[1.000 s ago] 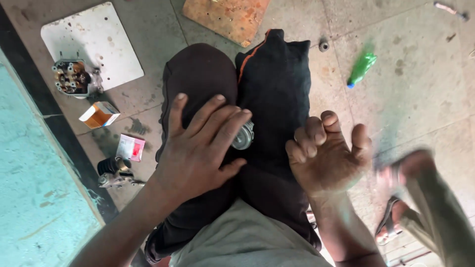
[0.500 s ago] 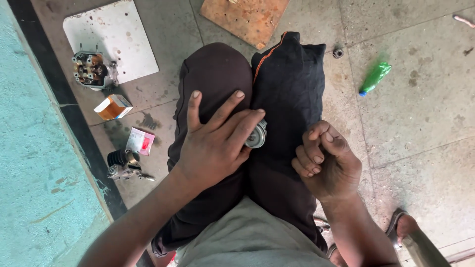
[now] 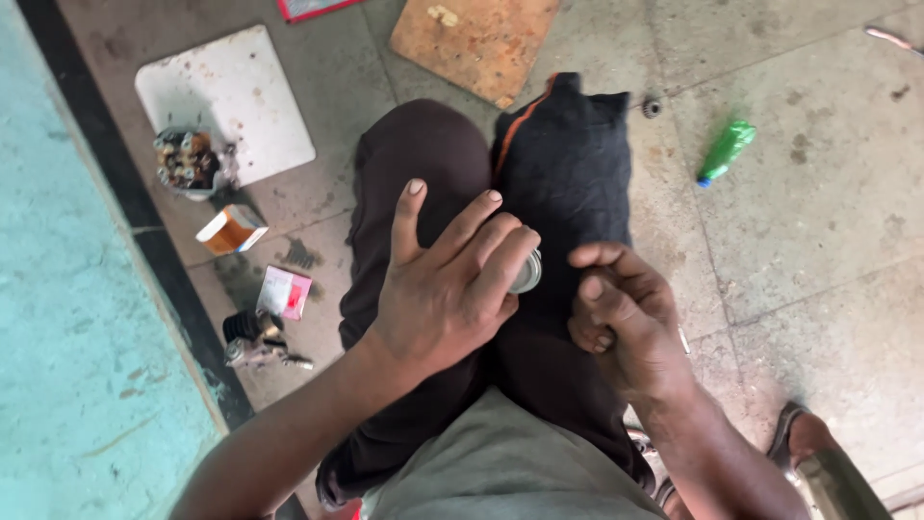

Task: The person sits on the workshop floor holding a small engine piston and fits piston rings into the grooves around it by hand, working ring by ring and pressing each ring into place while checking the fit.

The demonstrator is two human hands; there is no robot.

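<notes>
From the head view, the person sits with both legs drawn together, a black cloth (image 3: 568, 173) draped over the right leg. The left hand (image 3: 448, 289) lies flat-ish over the lap, its fingers (image 3: 481, 252) curled over a small round metal part (image 3: 527, 273). Only the part's silvery edge shows, peeking out past the fingertips on the side toward the other hand; the rest is hidden under the palm, so the fingers are grasping it against the dark trousers. The right hand (image 3: 621, 313) rests just beside it on the black cloth, fingers clenched into a loose fist; whether anything is inside cannot be told.

On the floor to the left lie a white board (image 3: 226, 96), a cup of small parts (image 3: 188, 162), a small orange box (image 3: 229, 229), a pink packet (image 3: 285, 291) and a dark metal piece (image 3: 252, 339). A green bottle (image 3: 725, 151) lies well apart on the right, and a brown board (image 3: 476, 43) sits ahead.
</notes>
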